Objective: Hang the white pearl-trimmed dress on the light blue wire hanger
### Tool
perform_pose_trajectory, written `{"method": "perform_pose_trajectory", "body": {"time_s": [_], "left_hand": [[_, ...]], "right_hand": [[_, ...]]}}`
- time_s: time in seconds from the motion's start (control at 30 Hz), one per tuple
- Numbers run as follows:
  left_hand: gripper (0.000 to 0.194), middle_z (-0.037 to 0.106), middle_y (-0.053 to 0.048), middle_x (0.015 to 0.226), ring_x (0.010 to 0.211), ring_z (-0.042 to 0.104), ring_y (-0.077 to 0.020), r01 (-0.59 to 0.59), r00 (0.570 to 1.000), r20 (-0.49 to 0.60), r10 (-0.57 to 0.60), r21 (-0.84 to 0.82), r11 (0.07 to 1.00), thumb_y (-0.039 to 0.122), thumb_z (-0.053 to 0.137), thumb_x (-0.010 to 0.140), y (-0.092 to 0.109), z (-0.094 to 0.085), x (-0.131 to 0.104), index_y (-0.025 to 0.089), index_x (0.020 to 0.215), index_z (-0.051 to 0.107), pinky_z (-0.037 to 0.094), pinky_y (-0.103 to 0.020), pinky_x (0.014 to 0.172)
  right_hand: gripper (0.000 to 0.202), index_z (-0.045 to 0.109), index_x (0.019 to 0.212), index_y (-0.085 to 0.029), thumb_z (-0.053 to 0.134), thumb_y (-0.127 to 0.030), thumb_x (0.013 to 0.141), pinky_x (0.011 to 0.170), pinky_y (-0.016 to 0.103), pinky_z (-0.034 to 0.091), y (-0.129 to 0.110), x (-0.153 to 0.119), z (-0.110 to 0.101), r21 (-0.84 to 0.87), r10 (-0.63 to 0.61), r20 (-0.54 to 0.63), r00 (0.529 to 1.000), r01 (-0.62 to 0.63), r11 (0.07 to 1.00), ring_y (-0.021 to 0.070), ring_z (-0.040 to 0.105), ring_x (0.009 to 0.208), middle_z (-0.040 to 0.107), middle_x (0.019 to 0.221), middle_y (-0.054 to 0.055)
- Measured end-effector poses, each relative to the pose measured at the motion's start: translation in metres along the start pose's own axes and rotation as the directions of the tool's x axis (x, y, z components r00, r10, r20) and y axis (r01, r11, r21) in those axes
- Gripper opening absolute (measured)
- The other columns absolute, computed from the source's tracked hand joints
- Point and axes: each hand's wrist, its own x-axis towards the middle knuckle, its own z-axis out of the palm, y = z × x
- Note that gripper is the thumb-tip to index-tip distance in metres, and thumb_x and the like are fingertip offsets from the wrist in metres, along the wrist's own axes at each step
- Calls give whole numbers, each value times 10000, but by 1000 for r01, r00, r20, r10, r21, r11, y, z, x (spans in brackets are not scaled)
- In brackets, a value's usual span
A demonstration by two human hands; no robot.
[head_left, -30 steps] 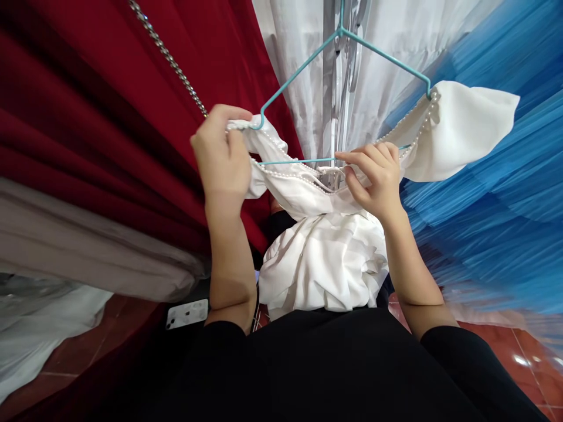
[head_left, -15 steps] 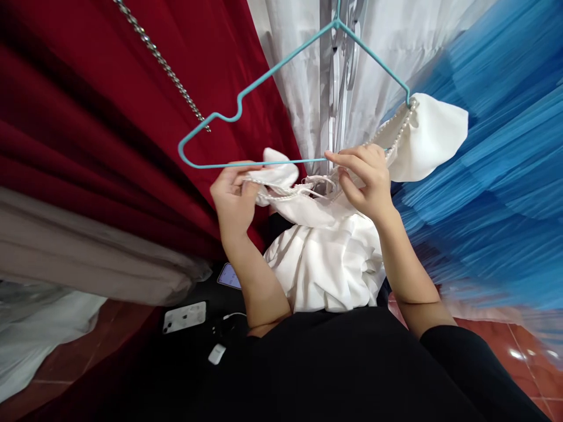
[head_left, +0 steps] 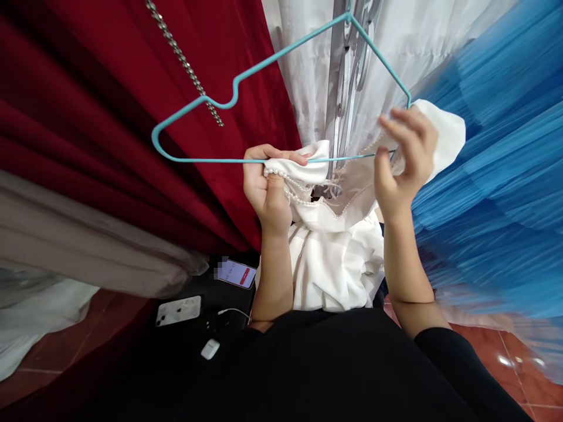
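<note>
Dress (head_left: 334, 269) of smooth white cloth sits below the middle of the slim, light blue hanger (head_left: 281, 53), its skirt bunched into thick, soft folds. Farthest left, low beneath the hanger, is a sheer whitish cloth (head_left: 39, 328), and above that a dull beige drape (head_left: 83, 234) in long, slanting pleats. A deep red drape (head_left: 109, 117), heavily folded, spreads behind the hanger's left end. Below that end lies a phone (head_left: 178, 310) with a pale, marbled back; a glittering beaded chain (head_left: 185, 61) slants across the hanger's left shoulder. Farther down are a rounded white case (head_left: 210, 349), a thin white cable (head_left: 233, 310) and a lit screen (head_left: 237, 274). The left hand (head_left: 268, 187) pinches the pearl-beaded edge of the dress between thumb and fingers, at the hanger's bottom bar. A shiny metal rail (head_left: 345, 88) stands behind the hanger's peak. The right hand (head_left: 404, 158), blurred, is spread wide with curved fingers near the hanger's right end; whether it touches the cloth, I cannot tell. There, a white sleeve (head_left: 446, 138) flares outward. Right of the hanger falls blue, finely crinkled tulle (head_left: 492, 176), above glossy red tiles (head_left: 505, 357).
</note>
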Motion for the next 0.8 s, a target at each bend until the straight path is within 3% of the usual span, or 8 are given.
{"method": "perform_pose_trajectory", "body": {"time_s": [0.1,0.23,0.43,0.5,0.6,0.67,0.73,0.8], "left_hand": [[214,677,-39,848,835,716,-237,42,999,-11,-41,156,987,507,486,1007,1,-6,3,300,1026,433,617,-454,905],[280,657,-39,835,820,712,-249,48,999,-7,-47,247,968,584,435,999,1,-8,3,308,1022,398,616,-474,912],[191,682,-24,829,810,718,-239,-10,1000,28,6,124,992,490,502,996,-2,-9,3,311,1038,449,620,-450,888],[170,684,-23,826,816,721,-239,-22,1000,25,20,95,995,458,529,989,-3,-10,3,310,1042,464,622,-448,889],[209,672,-25,819,816,720,-238,-16,1000,26,12,138,990,494,530,987,-5,-9,3,305,1038,457,621,-450,909],[247,666,-27,827,815,716,-237,-1,1000,21,-3,174,985,531,511,987,-5,-8,3,300,1035,438,620,-455,918],[288,661,-26,838,816,712,-237,18,1000,15,-21,195,981,568,490,984,-6,-7,2,294,1034,418,615,-460,927],[330,653,-24,847,837,715,-235,48,999,3,-50,228,972,609,460,986,-5,-7,2,287,1034,408,604,-460,944]], "right_hand": [[386,665,1334,-253,640,-199,952,1194,538,470,18,13,-9,-67,76,-53,996,-79,995,279,607,1343,689,1353,91],[380,781,1030,-209,571,47,843,849,343,599,36,37,-27,7,173,-8,985,-173,985,186,748,910,804,996,49],[234,803,854,-217,667,-28,869,629,358,466,75,51,-45,32,303,-63,951,-302,953,182,659,699,768,819,55],[204,807,823,-198,697,-27,837,615,347,448,88,42,-52,-12,476,-7,880,-476,880,147,636,657,758,786,66],[153,783,737,-175,770,-23,746,603,318,467,84,22,-69,-118,731,205,651,-724,679,116,641,622,750,728,64],[115,768,715,-191,831,-96,727,611,312,492,64,12,-80,-192,707,424,566,-706,681,128,669,649,772,745,51],[26,787,811,-209,798,-187,803,620,313,496,37,8,-84,-117,521,601,606,-578,807,136,679,687,782,796,21],[46,793,883,-239,759,-228,855,622,318,489,11,7,-76,-5,356,606,711,-444,896,129,655,690,773,827,-3]]}}
